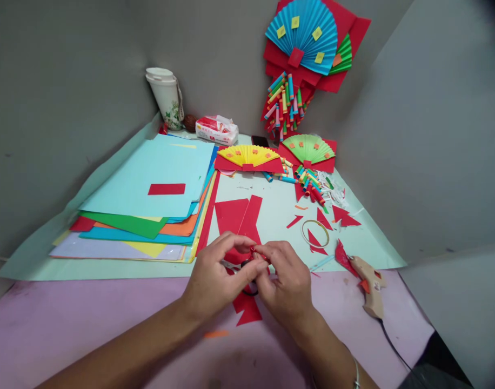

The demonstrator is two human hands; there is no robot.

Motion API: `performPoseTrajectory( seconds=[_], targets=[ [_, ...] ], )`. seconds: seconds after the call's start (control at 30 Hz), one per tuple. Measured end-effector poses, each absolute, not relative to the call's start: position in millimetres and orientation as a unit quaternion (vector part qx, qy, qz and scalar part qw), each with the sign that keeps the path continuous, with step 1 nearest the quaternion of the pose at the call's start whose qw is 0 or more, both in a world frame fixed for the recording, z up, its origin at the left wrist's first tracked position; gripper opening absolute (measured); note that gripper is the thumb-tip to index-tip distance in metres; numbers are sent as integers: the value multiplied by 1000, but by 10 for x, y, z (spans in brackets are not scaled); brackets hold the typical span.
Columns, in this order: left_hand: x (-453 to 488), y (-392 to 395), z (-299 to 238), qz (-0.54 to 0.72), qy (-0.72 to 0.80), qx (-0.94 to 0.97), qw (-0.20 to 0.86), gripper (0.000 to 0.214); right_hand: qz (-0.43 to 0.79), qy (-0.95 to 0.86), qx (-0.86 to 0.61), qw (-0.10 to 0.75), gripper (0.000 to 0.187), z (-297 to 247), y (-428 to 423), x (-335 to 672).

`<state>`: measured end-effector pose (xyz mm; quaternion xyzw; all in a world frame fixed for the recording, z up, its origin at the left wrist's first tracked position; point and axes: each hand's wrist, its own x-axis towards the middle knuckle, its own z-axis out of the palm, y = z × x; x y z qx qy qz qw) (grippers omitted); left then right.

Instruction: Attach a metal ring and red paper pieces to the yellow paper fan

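My left hand (217, 273) and my right hand (286, 283) meet at the middle of the table, fingers pinched together on a small piece of red paper (256, 250) held between them. Beneath the hands lie red paper pieces (247, 310) and scissors (249, 266), mostly hidden. Two larger red paper pieces (237, 216) lie just beyond the fingers.
A stack of coloured paper sheets (150, 205) lies at left. A glue gun (369, 283) rests at right beside a tape ring (314, 233) and red scraps. Yellow fan (249, 156) and green fan (308, 148) lie behind; a blue fan (304, 35) hangs on the wall. A cup (166, 97) stands at back.
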<state>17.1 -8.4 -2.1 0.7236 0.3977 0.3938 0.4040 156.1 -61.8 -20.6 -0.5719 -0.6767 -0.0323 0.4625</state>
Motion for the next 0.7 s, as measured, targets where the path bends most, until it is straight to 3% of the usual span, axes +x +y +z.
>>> performPoseTrajectory(
  seconds=[0.2,0.7],
  targets=[
    [165,-95,-60,391,400,718,415,9,8,-666,-571,480,16,-204,-618,1544],
    [143,-47,-9,374,408,708,438,9,312,-521,-599,521,12,-154,-605,1608]
  ],
)
